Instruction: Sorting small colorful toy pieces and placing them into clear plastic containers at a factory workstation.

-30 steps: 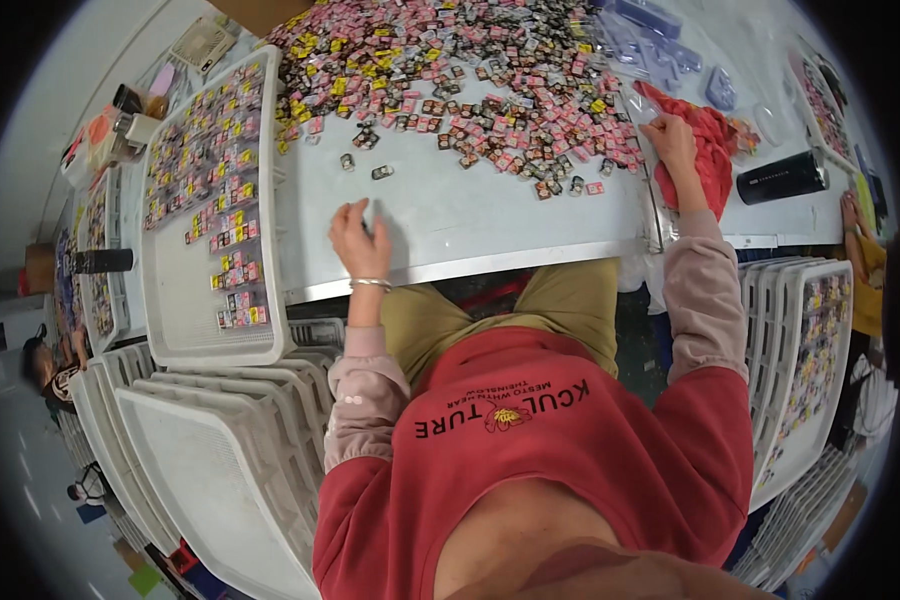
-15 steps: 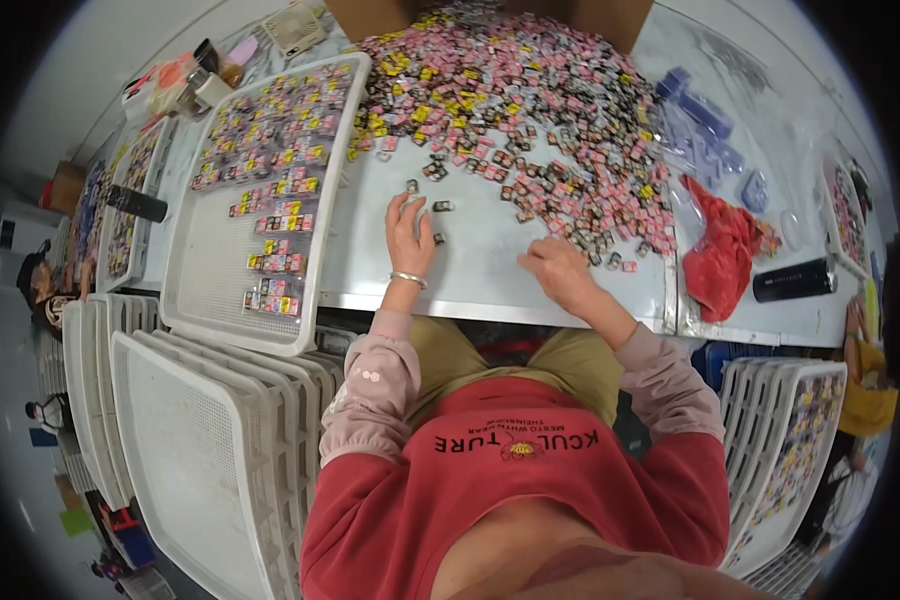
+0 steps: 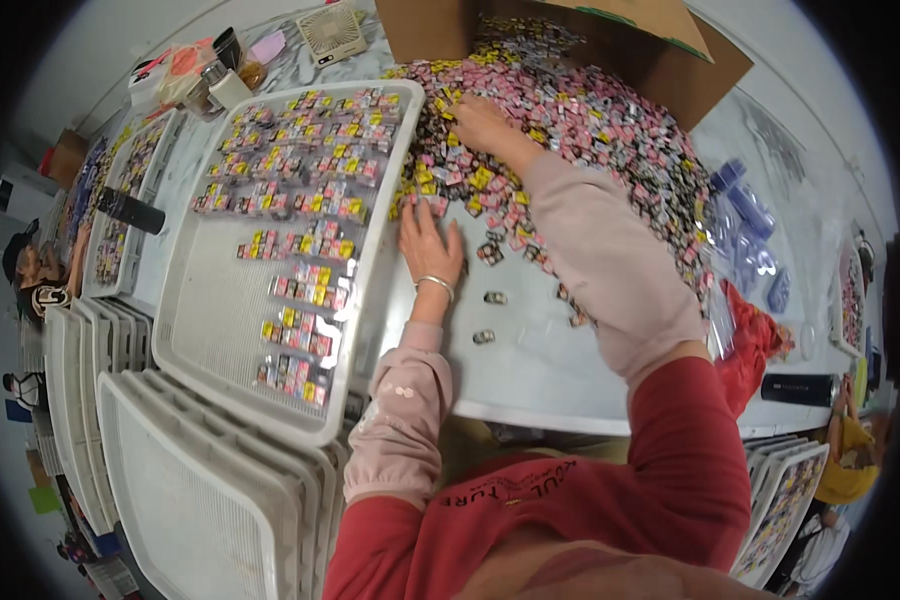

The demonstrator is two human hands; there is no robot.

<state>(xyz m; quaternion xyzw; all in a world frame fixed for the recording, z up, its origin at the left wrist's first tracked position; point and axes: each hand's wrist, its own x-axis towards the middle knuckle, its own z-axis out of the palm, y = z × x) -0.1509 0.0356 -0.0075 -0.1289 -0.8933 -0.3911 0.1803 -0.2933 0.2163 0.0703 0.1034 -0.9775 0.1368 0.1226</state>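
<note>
A large heap of small printed blocks in pink, yellow, black and white covers the far part of the table. My right hand stretches across to the heap's far left, fingers out over yellow blocks; no block shows in its grasp. My left hand lies by the near-left edge of the heap with its fingers apart, the tips touching a few pink and yellow blocks. Just left of it stands a white mesh tray with rows of blocks in clear holders. Two dark blocks lie apart on the table.
A cardboard box stands open behind the heap. To the right are blue-tinted clear plastic pieces, a red bag and a black bottle. Stacked white trays stand at lower left. Other people work at both sides.
My right hand has gone from the near table edge far forward and left into the heap. My left hand has shifted to blocks beside the tray. The view has swung.
</note>
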